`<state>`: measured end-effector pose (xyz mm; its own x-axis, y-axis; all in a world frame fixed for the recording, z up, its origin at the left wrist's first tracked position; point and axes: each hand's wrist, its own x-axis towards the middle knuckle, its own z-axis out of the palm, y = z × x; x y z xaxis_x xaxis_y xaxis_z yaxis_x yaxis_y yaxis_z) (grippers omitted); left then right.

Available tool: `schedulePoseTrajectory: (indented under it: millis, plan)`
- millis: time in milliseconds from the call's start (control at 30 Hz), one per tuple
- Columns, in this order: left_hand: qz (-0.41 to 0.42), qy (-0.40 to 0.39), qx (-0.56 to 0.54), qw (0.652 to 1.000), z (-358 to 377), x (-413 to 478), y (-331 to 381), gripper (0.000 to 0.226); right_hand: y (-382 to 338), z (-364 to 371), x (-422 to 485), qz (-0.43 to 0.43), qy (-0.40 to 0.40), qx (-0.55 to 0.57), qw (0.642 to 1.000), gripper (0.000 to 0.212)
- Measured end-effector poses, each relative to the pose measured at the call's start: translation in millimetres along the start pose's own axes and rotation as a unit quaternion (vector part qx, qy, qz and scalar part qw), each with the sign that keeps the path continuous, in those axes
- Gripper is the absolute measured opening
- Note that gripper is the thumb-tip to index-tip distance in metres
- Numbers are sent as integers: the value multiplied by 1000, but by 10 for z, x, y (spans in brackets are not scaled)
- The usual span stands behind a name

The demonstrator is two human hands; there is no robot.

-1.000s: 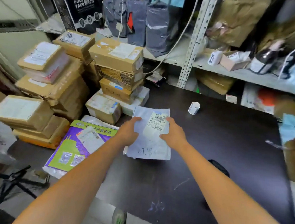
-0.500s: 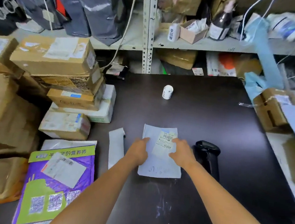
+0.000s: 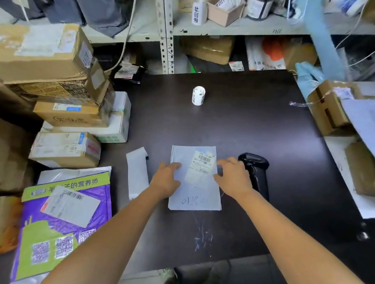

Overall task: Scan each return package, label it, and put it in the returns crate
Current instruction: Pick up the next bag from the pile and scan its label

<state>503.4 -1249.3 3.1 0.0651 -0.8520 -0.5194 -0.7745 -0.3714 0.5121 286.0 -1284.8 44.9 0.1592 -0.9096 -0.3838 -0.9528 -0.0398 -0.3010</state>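
The white mailer (image 3: 195, 187) lies flat on the dark table (image 3: 251, 124), just left of the black scanner (image 3: 255, 170). Its long axis runs away from me, parallel to the scanner, barcode label (image 3: 201, 165) at the far end. My left hand (image 3: 166, 178) rests flat on its left edge. My right hand (image 3: 231, 177), fingers loosely spread and gripping nothing, touches the edge nearest the scanner.

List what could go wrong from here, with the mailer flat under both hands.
1. The right hand is right beside the scanner; a careless reach could knock it away.
2. The mailer may wrinkle under its barcode label, possibly causing a misread.
3. The loose paper strip by the left hand could get swept aside.
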Motion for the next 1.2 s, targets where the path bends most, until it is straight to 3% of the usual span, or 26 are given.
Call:
schedulePoseTrajectory:
  millis: [133, 233, 333, 433, 600, 1000, 1200]
  plan:
    - [-12, 12, -10, 1000, -1, -32, -21, 60, 291, -260, -80, 24, 122, -29, 992, 44]
    - [-27, 22, -29, 999, 3, -27, -20, 58, 473, -339, -115, 116, 185, 28, 975, 61]
    - [-33, 27, -32, 999, 13, -19, -10, 56, 650, -311, -86, 247, 124, 100, 956, 71]
    - [-38, 30, -43, 998, 32, -8, -12, 55, 716, -227, -81, 298, 56, 170, 938, 51]
    - [-47, 20, -114, 992, 54, -6, -54, 55, 601, -97, -74, 282, 95, 178, 938, 47]
    - [-69, 26, -200, 977, 134, -6, 14, 54, 180, -303, 8, 192, 17, 328, 925, 10]
    - [-59, 24, -234, 970, 178, 24, 169, 56, 42, -444, 48, 172, -4, 367, 914, 21]
